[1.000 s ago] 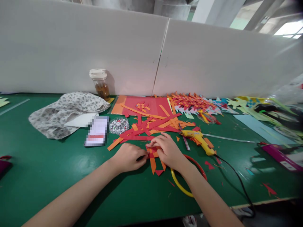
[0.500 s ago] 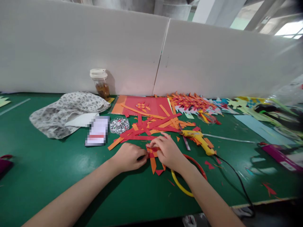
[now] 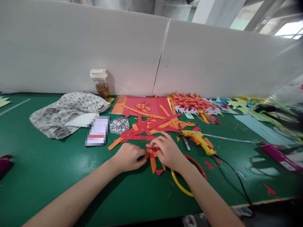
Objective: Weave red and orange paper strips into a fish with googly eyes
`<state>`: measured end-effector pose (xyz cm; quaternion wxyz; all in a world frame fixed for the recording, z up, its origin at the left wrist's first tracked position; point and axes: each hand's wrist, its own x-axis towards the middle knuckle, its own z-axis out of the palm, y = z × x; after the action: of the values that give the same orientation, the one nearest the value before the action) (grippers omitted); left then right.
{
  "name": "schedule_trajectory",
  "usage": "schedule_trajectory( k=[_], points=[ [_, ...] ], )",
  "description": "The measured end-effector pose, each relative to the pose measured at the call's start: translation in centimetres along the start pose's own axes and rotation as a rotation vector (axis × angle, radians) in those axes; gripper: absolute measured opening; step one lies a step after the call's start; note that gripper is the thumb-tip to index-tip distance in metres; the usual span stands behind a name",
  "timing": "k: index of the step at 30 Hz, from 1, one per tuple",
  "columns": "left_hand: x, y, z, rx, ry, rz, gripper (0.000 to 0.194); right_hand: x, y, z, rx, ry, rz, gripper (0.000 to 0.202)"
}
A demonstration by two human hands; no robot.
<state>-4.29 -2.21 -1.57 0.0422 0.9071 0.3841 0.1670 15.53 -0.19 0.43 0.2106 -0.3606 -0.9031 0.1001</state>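
My left hand [image 3: 130, 157] is closed, its thumb and fingertips pinching the left edge of a small woven piece of red and orange paper strips [image 3: 152, 154]. From the other side, my right hand [image 3: 169, 152] grips the same piece with bent fingers at its top and right edges, covering part of it. Loose strip ends point down toward me from the weave, and a red paper scrap [image 3: 159, 172] lies just below them. Under my right forearm, partly hidden, is a yellow and red ring [image 3: 181, 186].
Beyond my hands lies a heap of paper strips [image 3: 146, 128], near a dish of googly eyes [image 3: 119, 125] and a phone [image 3: 97, 130]. On the right are a yellow glue gun [image 3: 199, 138] with its cord and a pile of woven fish [image 3: 191, 102]. A lidded cup [image 3: 101, 83] stands behind.
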Motion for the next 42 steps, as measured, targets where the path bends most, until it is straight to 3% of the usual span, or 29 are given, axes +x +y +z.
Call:
schedule_trajectory(
  k=[12,22,33,42],
  points=[
    [0.04,0.1,-0.06,0.006,0.013,0.011,0.021,-0.03,-0.24,0.0,0.059,0.027,0.024,0.032],
    [0.13,0.19,-0.09,-0.012,0.046,0.029,0.024,-0.17,0.16,-0.21,0.151,0.17,0.076,0.035],
    [0.11,0.11,-0.05,0.002,0.027,0.018,0.022,0.04,-0.12,0.1,0.064,0.057,0.027,0.03],
    [0.08,0.25,-0.18,0.003,0.015,0.018,0.023,-0.17,-0.2,-0.06,0.124,0.101,0.036,0.031]
  ],
)
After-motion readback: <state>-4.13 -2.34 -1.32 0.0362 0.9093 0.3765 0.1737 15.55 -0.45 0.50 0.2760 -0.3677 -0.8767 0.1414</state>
